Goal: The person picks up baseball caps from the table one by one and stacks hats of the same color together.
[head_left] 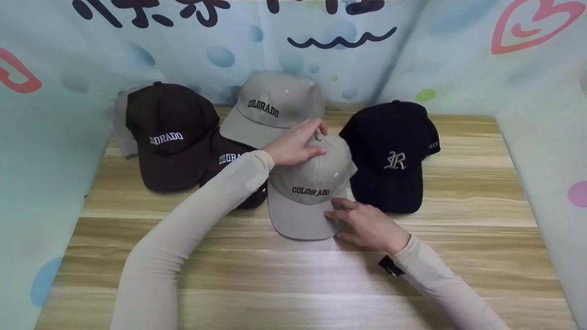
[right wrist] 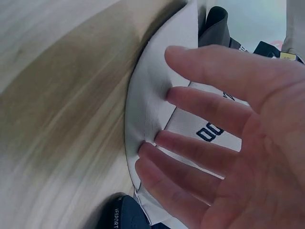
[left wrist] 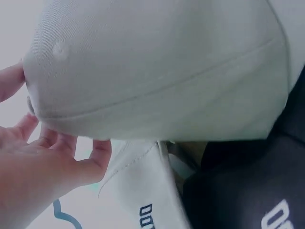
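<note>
A light grey cap (head_left: 305, 217) with dark COLORADO lettering sits at the table's middle, its brim toward me. My left hand (head_left: 298, 144) holds its crown near the top button, thumb and fingers on either side. In the left wrist view the left hand (left wrist: 52, 164) has its fingers bent against the crown (left wrist: 157, 62). At the right side of the brim, my right hand (head_left: 369, 227) touches the cap. Its fingers look nearly straight across the brim (right wrist: 152, 100) in the right wrist view.
Another grey COLORADO cap (head_left: 279, 98) stands behind. Dark brown caps (head_left: 169, 123) lie at left, partly overlapping, with a grey one (head_left: 123, 121) partly hidden behind. A navy cap (head_left: 385, 156) with an R is close on the right. A printed cloth backdrop (head_left: 321, 68) borders the wooden table (head_left: 477, 229).
</note>
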{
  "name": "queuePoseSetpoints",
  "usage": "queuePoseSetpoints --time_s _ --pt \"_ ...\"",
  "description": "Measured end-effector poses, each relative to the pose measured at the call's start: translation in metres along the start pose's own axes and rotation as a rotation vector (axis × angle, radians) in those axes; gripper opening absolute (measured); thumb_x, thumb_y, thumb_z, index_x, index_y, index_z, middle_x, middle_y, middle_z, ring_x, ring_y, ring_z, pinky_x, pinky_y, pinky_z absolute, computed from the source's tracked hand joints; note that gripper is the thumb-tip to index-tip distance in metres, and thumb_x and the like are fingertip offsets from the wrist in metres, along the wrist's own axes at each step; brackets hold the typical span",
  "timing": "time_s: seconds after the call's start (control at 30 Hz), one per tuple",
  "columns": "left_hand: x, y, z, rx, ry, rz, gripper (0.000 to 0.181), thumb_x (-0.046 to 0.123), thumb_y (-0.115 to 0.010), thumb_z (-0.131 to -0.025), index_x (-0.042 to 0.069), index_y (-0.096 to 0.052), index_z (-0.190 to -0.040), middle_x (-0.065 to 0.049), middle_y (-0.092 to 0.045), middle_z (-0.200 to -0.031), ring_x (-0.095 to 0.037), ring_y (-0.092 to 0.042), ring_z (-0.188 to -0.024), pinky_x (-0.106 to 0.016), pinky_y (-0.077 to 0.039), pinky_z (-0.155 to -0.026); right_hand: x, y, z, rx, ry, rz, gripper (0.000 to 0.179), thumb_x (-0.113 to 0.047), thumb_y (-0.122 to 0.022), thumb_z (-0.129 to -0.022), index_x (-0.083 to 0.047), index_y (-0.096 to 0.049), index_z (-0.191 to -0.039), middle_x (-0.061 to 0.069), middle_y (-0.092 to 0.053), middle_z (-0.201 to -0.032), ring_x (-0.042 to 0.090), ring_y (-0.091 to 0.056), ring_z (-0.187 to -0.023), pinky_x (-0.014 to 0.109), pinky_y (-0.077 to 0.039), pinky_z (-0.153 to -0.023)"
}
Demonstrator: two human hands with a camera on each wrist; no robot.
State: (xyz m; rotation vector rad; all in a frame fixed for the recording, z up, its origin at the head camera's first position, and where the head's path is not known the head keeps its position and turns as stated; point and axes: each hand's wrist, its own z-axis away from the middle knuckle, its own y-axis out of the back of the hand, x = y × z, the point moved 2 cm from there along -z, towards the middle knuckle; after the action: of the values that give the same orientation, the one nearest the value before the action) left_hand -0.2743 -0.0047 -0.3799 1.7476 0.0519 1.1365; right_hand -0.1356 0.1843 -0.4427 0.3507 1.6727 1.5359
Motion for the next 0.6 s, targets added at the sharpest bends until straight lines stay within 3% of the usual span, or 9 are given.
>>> queuePoseSetpoints --time_s 0.17,0.43,0.6 --pt "-0.002 0.006 0.0 -0.032 0.032 -0.064 0.025 0.018 -0.054 -0.099 0.0 -0.055 -0.117 -0.015 -0.054 -0.112 -0.027 -0.049 -0.101 -0.037 -0.038 -0.091 0.002 0.0 -0.001 0.02 -0.002 -0.015 0.047 -0.017 -0.077 -0.081 -0.005 -0.065 -0.125 0.023 -0.051 -0.135 0.038 -0.061 -0.103 0.048 -0.052 -0.079" --pt "-0.009 0.019 0.0 -0.09 0.081 -0.149 0.028 0.021 -0.051 -0.101 0.0 -0.059 -0.118 -0.016 -0.056 -0.112 -0.029 -0.051 -0.102 -0.038 -0.04 -0.09 0.006 -0.002 0.002 0.032 -0.004 -0.059 0.048 -0.018 -0.076 -0.083 -0.004 -0.062 -0.127 0.025 -0.047 -0.137 0.039 -0.056 -0.114 0.049 -0.049 -0.087" --pt "-0.019 0.035 -0.003 -0.086 0.121 -0.301 0.027 0.022 -0.052 -0.101 0.002 -0.059 -0.117 -0.015 -0.055 -0.11 -0.029 -0.054 -0.097 -0.04 -0.044 -0.084 0.008 -0.001 0.009 0.055 -0.02 -0.072 0.047 -0.021 -0.075 -0.085 -0.003 -0.062 -0.126 0.023 -0.049 -0.136 0.039 -0.054 -0.117 0.049 -0.047 -0.091"
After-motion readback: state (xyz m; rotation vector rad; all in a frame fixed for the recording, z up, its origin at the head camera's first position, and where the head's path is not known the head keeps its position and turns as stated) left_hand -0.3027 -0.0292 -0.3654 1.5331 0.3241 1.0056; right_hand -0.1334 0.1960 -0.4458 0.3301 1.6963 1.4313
